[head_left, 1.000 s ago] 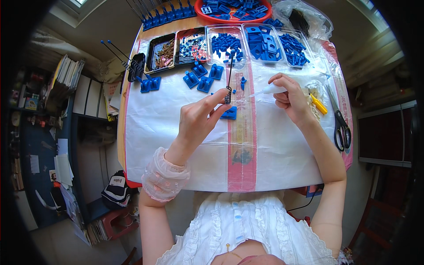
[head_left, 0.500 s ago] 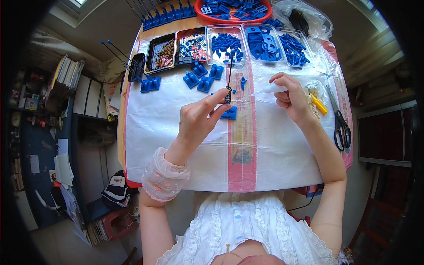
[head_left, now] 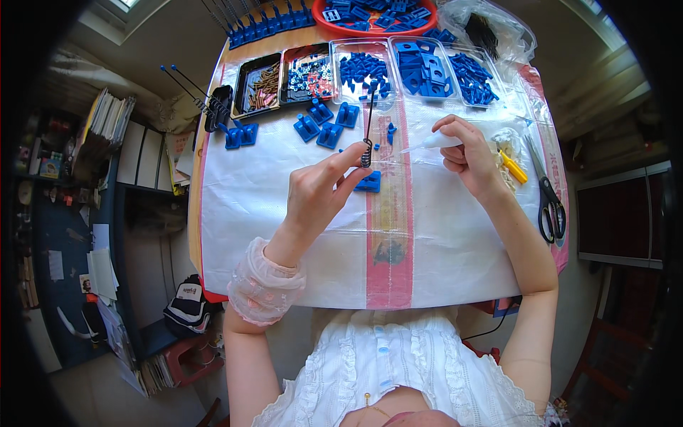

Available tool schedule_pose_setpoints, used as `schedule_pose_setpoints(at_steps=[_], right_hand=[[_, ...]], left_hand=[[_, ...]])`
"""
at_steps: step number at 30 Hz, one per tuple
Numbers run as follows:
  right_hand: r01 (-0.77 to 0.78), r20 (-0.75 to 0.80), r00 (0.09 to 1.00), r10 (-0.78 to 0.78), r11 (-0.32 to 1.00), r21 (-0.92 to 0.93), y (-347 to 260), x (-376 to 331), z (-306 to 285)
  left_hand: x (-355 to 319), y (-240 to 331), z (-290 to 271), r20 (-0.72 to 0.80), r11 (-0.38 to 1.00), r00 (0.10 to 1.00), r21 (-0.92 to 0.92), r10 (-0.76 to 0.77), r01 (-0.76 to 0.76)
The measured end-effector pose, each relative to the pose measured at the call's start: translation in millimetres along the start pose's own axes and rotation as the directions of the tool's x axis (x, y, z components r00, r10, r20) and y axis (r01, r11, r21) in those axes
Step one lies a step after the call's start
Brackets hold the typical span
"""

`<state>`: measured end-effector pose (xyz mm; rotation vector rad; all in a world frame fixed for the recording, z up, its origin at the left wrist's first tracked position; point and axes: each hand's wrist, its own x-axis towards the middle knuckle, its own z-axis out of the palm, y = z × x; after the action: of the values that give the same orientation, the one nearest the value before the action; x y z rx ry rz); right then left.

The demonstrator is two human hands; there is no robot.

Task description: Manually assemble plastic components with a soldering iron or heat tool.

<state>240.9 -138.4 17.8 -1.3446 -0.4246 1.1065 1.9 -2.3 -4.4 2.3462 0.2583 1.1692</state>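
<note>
White woven sheeting (head_left: 284,213) covers the counter in front of me, with a pink printed strip (head_left: 390,242) running down its middle. My left hand (head_left: 316,196) is raised over the sheet, its thumb and forefinger pinched narrowly around a small coiled spring (head_left: 366,152) at the foot of a thin dark metal rod (head_left: 370,117), which stands nearly upright and leans slightly away from me. Just below the spring, on the sheet by my fingertips, lies a blue plastic block (head_left: 369,183). My right hand (head_left: 466,153) is well apart to the right, fingers curled closed on a small white tube (head_left: 434,141) whose pointed tip aims left toward the rod without touching it. Beyond my left hand more blue plastic brackets (head_left: 326,124) are scattered near a row of clear trays (head_left: 398,67) filled with blue parts. Near my right wrist lie a yellow-handled tool (head_left: 514,167) and black-handled scissors (head_left: 546,199).
</note>
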Motion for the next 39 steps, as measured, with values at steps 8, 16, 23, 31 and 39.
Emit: schedule_pose_setpoints(at_steps=[8, 16, 23, 31, 39], right_hand=[[-0.001, 0.009, 1.0, 0.001, 1.0, 0.0, 1.8, 2.2, -3.0], [-0.006, -0.003, 1.0, 0.006, 1.0, -0.004, 2.5, 1.8, -0.3], [0.006, 0.019, 1.0, -0.006, 1.0, 0.014, 3.1, 2.4, -0.5], [0.011, 0.018, 1.0, -0.011, 1.0, 0.012, 1.6, 1.3, 0.9], [0.009, 0.015, 1.0, -0.01, 1.0, 0.025, 2.4, 2.2, -0.1]], left_hand=[[0.5, 0.0, 0.5, -0.011, 1.0, 1.0, -0.007, 0.008, -0.008], [-0.3, -0.2, 0.7, -0.007, 1.0, 1.0, -0.001, 0.004, -0.004], [1.0, 1.5, -0.3, 0.001, 1.0, 1.0, 0.0, 0.002, -0.002], [0.8, 1.4, 0.0, -0.003, 1.0, 1.0, -0.004, -0.001, 0.001], [0.9, 1.2, 0.4, -0.007, 1.0, 1.0, -0.008, 0.0, 0.0]])
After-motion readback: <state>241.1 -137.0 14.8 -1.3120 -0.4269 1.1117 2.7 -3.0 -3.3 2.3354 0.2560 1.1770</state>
